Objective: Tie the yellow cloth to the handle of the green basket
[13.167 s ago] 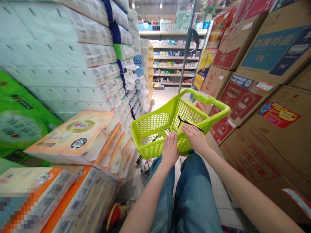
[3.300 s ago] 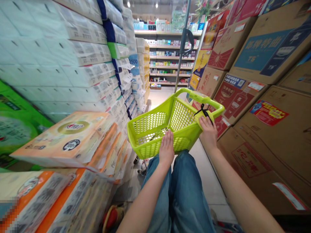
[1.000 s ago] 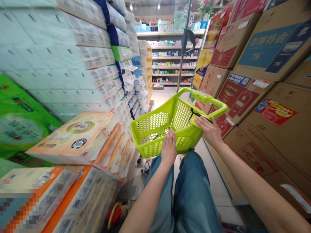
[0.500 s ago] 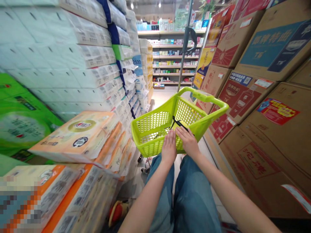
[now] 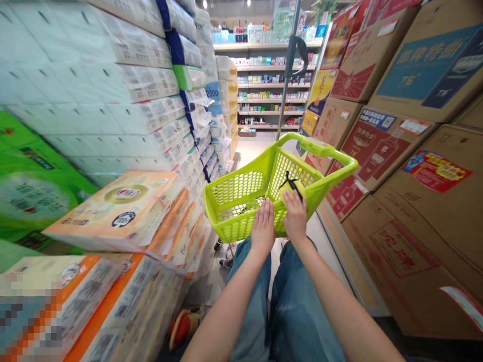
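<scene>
A lime-green wheeled shopping basket (image 5: 241, 188) stands in the aisle just past my knees. My left hand (image 5: 263, 227) lies flat on its near wall, fingers stretched out and together. Right beside it, my right hand (image 5: 295, 213) presses a small yellow-green pad with a black strap (image 5: 292, 185) against the near right part of the rim. The fingers lie over the pad's lower edge. The basket's thick handle (image 5: 320, 149) arches over its far right side.
Stacked tissue and paper packs (image 5: 124, 206) wall the left side, and large cardboard boxes (image 5: 411, 166) wall the right. A grey pole (image 5: 289, 75) rises behind the basket. Product shelves (image 5: 264, 85) close the aisle's far end. My jeans-clad legs (image 5: 287, 301) fill the lower middle.
My right hand has slid the pad from the basket's right rim to the near rim, close beside my left hand. The left hand has stayed in place.
</scene>
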The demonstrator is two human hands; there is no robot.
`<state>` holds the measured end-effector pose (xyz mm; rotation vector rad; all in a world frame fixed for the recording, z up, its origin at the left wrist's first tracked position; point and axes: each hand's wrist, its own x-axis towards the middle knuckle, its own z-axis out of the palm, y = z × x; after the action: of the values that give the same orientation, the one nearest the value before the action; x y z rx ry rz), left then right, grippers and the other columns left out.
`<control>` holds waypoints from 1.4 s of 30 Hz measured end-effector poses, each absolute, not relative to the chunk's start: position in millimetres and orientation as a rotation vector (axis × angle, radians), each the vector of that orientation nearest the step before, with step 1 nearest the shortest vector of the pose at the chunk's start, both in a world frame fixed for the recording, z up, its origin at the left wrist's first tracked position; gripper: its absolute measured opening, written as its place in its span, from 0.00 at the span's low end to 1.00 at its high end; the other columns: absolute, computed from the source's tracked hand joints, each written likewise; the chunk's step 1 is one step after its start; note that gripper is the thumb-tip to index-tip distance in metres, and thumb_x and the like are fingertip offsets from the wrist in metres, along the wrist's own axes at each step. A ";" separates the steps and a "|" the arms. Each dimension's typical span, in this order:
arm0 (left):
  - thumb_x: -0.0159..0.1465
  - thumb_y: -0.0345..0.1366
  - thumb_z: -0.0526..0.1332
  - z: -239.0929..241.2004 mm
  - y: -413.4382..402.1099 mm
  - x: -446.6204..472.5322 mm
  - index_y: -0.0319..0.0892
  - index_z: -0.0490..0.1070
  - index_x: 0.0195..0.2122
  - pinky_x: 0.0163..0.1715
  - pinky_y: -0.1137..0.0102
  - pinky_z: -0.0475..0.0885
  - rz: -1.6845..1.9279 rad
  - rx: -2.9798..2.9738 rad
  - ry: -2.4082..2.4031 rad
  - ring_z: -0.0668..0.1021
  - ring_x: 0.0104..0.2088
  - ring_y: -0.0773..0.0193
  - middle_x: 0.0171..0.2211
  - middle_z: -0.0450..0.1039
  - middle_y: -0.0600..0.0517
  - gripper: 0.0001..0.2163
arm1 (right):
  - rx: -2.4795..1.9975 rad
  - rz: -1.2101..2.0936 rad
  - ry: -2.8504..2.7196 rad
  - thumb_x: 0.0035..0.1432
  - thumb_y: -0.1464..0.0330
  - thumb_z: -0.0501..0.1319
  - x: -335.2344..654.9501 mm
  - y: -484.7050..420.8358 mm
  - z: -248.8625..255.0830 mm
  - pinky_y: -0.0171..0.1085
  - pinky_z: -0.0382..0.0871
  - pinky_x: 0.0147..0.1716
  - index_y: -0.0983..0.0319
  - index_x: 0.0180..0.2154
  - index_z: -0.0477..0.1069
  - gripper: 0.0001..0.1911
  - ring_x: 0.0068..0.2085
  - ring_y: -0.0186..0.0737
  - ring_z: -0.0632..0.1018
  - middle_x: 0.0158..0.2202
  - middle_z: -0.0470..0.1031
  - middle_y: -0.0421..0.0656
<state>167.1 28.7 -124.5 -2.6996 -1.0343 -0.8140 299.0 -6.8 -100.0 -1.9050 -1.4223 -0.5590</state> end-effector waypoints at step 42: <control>0.63 0.29 0.54 -127.2 29.3 169.4 0.28 0.45 0.70 0.68 0.59 0.55 -0.810 -2.604 -1.008 0.52 0.71 0.53 0.71 0.49 0.42 0.34 | -1.865 -0.598 -1.547 0.57 0.81 0.48 271.7 -8.7 -108.6 0.52 0.48 0.67 0.58 0.65 0.61 0.35 0.68 0.44 0.61 0.65 0.67 0.42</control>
<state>169.4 29.3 -127.2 -2.6038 -1.0080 -0.8099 271.7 -8.7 -108.6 -1.8651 -1.5473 -0.5977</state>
